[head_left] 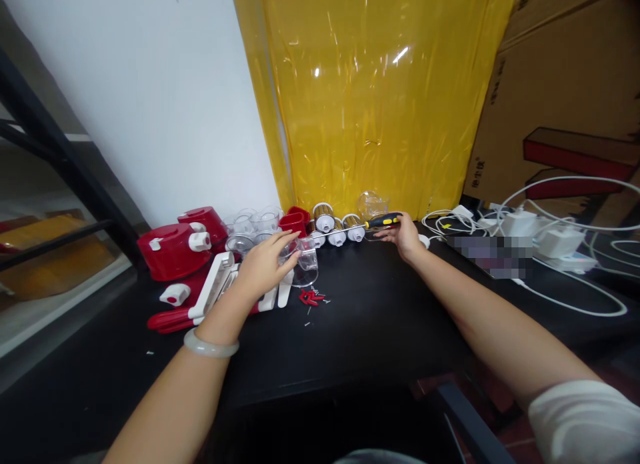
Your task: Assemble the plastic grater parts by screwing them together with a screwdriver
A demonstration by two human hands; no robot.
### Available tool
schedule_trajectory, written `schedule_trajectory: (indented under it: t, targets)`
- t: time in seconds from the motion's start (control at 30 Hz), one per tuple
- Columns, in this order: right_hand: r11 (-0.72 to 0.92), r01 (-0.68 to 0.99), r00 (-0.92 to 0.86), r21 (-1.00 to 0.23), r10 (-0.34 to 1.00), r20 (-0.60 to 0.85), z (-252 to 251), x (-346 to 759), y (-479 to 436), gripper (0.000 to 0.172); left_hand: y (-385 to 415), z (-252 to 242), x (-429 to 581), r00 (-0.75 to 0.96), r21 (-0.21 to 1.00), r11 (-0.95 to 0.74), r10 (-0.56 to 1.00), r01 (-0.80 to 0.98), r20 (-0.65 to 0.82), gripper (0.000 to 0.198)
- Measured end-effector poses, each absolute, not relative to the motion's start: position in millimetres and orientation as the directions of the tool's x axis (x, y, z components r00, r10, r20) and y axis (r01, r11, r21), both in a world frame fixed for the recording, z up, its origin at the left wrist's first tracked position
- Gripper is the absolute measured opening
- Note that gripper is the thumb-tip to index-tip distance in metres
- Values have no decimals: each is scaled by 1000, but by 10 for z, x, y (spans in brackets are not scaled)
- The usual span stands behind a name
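Note:
My right hand grips the end of a screwdriver with a black and yellow handle. Its long metal shaft points left, toward my left hand. The fingers of that hand are around a clear plastic part; the screwdriver's tip is near it, but contact cannot be made out. Just in front lie small red pieces with loose screws. Behind the shaft, several metal grater drums with white ends are stacked beside red plastic parts.
To the left stand red housings with white knobs, and red and white handles. Clear plastic cups sit behind my left hand. On the right are a tablet, white chargers and looping cables. A cardboard box stands behind.

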State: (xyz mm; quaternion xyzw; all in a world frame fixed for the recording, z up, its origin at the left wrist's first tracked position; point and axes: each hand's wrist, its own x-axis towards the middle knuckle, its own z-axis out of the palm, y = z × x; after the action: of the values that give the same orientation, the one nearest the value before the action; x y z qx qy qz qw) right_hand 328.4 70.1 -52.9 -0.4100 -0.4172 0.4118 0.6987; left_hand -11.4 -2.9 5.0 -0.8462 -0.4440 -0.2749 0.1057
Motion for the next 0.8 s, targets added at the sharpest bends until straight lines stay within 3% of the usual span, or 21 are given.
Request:
schedule_trajectory:
  t: [0.57,0.8]
  targets:
    - [333,-187,356,-924,900,252,-505,3268,661,25,-24,43,-119,457,62,-584,692,809,559,43]
    - [343,-288,283,-894,922,263,-515,3279,670,26,-31,44,-112,453,61,-583,689,810,566,43]
